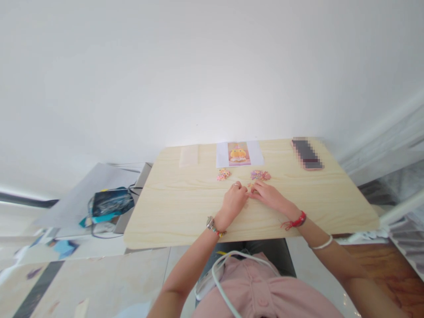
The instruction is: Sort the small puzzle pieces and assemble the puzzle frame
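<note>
Over my pink shirt (261, 291) and its white cable (218, 282), my left hand (233, 201) and right hand (268, 194) meet fingertip to fingertip on the bench (185, 207), curled over something too small to make out (gripped or merely touched, I cannot tell). A pink pile (223, 174) and a purple pile (260, 175) lie loose below the picture sheet (239, 153); most of the work seems left.

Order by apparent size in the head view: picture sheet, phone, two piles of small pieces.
1. picture sheet
2. phone
3. right pile
4. left pile, though these two piles look close in size.
</note>
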The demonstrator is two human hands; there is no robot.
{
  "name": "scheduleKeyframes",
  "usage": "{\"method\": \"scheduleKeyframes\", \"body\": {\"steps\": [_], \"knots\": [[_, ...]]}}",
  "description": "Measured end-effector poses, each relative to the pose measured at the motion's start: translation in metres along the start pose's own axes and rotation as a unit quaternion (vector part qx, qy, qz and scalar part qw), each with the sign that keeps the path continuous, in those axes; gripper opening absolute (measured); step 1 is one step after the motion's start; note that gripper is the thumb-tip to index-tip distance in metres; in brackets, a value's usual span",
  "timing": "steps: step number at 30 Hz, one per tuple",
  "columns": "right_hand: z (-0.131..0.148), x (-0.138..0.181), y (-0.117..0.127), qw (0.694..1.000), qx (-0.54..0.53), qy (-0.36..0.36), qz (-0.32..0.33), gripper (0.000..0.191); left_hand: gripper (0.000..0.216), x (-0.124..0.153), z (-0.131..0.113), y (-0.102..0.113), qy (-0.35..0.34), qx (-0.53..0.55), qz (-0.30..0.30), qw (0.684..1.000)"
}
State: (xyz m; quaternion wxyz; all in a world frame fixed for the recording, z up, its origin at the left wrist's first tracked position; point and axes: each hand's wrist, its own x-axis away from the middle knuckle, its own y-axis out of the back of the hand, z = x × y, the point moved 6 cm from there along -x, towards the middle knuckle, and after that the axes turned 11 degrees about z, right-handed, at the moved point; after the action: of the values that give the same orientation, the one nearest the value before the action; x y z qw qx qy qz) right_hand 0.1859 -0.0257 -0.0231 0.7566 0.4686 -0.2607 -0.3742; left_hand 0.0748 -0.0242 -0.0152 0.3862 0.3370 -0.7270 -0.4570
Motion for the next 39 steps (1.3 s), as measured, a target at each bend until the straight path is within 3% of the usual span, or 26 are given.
{"method": "scheduleKeyframes", "body": {"steps": [16, 26, 34, 39], "knots": [[-0.007, 0.004, 0.001, 0.998, -0.05, 0.026, -0.029, 0.013, 0.016, 0.0, -0.001, -0.009, 0.021, 0.035, -0.035, 0.999], [-0.003, 0.009, 0.013, 0.99, -0.074, 0.044, -0.112, 0.014, 0.006, 0.006, 0.014, 0.007, -0.071, 0.197, -0.138, 0.968], [-0.006, 0.013, 0.017, 0.983, -0.067, 0.067, -0.156, 0.014, 0.005, 0.003, 0.012, 0.014, -0.11, 0.199, -0.138, 0.964], [-0.021, 0.018, 0.021, 0.984, -0.056, 0.055, -0.162, 0.015, 0.009, -0.017, 0.0, 0.015, -0.118, 0.153, -0.126, 0.973]]}}
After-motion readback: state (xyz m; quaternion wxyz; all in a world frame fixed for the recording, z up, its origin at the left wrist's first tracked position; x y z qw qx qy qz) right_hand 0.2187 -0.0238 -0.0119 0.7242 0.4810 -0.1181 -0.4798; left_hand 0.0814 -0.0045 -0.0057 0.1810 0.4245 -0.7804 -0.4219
